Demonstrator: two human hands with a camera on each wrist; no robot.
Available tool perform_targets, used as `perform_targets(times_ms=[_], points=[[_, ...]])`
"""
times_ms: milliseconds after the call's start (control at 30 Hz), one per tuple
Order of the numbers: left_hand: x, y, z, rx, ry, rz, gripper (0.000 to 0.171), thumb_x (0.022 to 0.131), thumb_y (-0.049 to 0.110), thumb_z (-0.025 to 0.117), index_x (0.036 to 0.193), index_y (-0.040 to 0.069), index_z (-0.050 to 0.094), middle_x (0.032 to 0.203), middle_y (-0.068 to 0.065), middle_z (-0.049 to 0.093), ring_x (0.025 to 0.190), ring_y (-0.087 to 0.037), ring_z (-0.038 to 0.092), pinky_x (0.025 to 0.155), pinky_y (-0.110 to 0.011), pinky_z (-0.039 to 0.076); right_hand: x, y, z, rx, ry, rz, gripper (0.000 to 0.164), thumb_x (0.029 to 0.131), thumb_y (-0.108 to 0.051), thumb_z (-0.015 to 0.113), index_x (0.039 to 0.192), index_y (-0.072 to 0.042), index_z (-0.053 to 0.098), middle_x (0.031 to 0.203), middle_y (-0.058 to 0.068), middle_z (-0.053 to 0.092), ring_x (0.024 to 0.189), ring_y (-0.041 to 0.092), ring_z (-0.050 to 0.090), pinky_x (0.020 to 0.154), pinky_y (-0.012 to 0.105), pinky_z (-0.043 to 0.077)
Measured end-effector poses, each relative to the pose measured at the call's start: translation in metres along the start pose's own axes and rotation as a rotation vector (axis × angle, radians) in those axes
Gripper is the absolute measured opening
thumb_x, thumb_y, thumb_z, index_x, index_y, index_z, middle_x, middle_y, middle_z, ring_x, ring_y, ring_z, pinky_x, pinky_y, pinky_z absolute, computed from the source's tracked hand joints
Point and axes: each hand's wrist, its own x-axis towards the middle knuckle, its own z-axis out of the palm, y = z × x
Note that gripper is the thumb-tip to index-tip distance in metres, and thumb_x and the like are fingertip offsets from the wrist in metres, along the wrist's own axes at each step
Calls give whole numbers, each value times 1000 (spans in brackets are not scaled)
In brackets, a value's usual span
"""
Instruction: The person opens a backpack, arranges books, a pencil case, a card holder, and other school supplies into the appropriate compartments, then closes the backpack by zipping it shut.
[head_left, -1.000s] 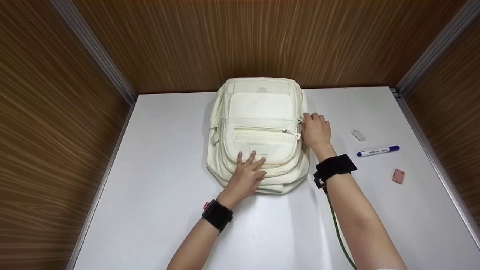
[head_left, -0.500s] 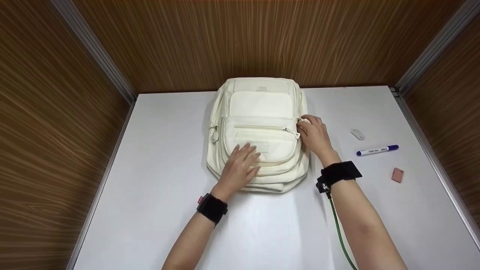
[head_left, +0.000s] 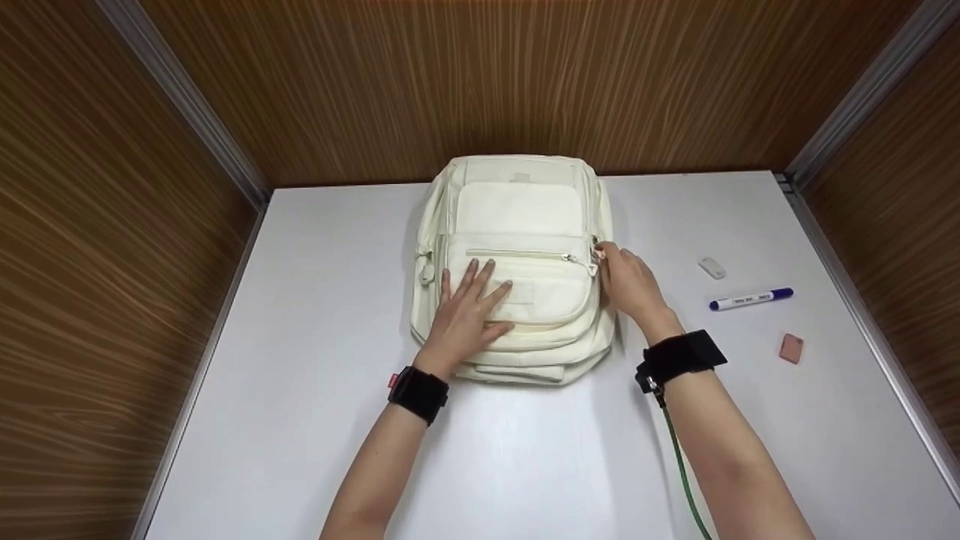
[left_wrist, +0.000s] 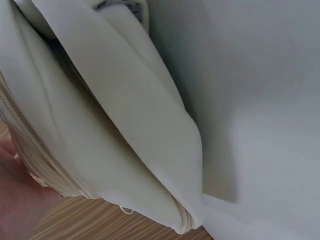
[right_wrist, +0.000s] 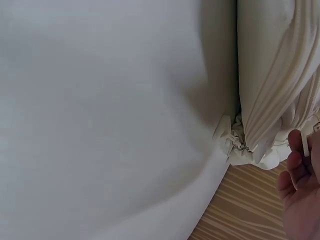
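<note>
A cream backpack (head_left: 517, 210) lies on the white table with its front pocket facing up. My left hand (head_left: 461, 319) rests on the lower front pocket, fingers spread and straight. Part of that hand also shows at the edge of the left wrist view, against the bag's side. At the bag's right side, my right hand (head_left: 631, 283) pinches a pale zipper pull (right_wrist: 304, 143), with the other fingers curled. Another zipper with a triangular pull (head_left: 592, 268) crosses the front pocket, close to the right fingertips.
Right of the bag lie a small white object (head_left: 712, 267), a blue-capped marker (head_left: 751, 299) and a small pink block (head_left: 791, 348). Wood-grain panels (head_left: 480, 82) stand behind and at both sides. A green cable (head_left: 682, 465) runs from the right wrist strap.
My left hand has slid up and left over the front pocket. The right hand has moved slightly down along the bag's side, its fingers now pinching the zipper pull.
</note>
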Motion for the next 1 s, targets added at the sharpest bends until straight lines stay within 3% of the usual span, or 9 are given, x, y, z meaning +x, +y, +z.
perform_targets(times_ms=[167, 300, 433, 633, 833, 1000], points=[[1, 2, 0, 2, -20, -13, 68, 91, 61, 56, 149, 27, 43, 161, -9, 18, 148, -30, 9, 111, -64, 0, 2, -1, 2, 150, -31, 51, 27, 103, -10, 49, 122, 5, 59, 108, 26, 62, 100, 40, 59, 86, 51, 47], [2, 2, 1, 26, -19, -33, 68, 90, 62, 56, 149, 28, 44, 161, -8, 19, 148, -29, 9, 109, -68, 2, 2, -4, 3, 228, -43, 79, 22, 102, -8, 50, 116, 7, 60, 105, 24, 62, 98, 36, 60, 84, 48, 48], [1, 2, 3, 50, -12, -52, 70, 90, 63, 56, 150, 29, 42, 161, -6, 20, 149, -28, 9, 105, -74, 6, 0, -5, 2, 255, -11, 73, 27, 101, -6, 53, 123, 6, 61, 109, 24, 65, 96, 33, 64, 81, 44, 51], [1, 4, 7, 64, -29, -78, 74, 91, 63, 54, 153, 29, 35, 163, -6, 14, 149, -29, 6, 105, -73, 13, -8, -3, 1, 241, 20, 47, 31, 99, -3, 56, 129, 1, 61, 122, 24, 63, 109, 37, 62, 87, 46, 51], [1, 6, 7, 57, -38, -83, 72, 92, 61, 53, 154, 28, 34, 163, -7, 13, 149, -29, 5, 105, -73, 14, -20, -8, -3, 201, 18, 55, 31, 98, -5, 57, 128, -1, 63, 110, 21, 68, 89, 32, 64, 75, 43, 51], [1, 9, 8, 43, -36, -82, 71, 94, 59, 53, 154, 27, 34, 163, -9, 13, 149, -31, 4, 103, -74, 15, -30, -13, -11, 182, -48, 66, 32, 98, -5, 54, 128, -1, 64, 91, 16, 67, 68, 23, 53, 60, 34, 42]])
